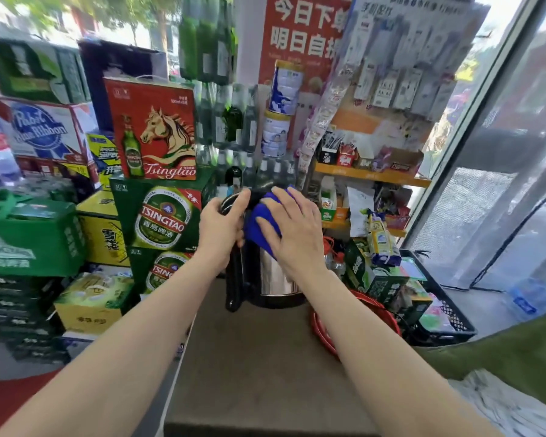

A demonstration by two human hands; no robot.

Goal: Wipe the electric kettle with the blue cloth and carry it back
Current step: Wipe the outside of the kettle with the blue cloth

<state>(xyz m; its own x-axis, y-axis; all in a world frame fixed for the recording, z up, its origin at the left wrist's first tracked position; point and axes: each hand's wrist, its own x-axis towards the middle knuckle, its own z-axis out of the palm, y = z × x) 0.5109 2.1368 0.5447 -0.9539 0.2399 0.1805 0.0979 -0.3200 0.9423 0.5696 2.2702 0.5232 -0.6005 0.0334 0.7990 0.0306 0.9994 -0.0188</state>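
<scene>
A steel electric kettle (276,279) with a black handle and black lid stands at the far end of a brown table (259,367). My left hand (223,225) grips the kettle's top at the handle side, fingers curled round it. My right hand (292,227) lies with spread, straight fingers on a blue cloth (260,220), pressing it against the kettle's lid and upper side. Both hands and the cloth hide most of the lid.
Stacked beer cartons (164,216) fill the left. Behind the kettle stand bottles (234,121) and tins. An orange shelf (372,178) with snacks is at the right, above a red basket (323,329) and a black crate (451,313). A glass door is far right.
</scene>
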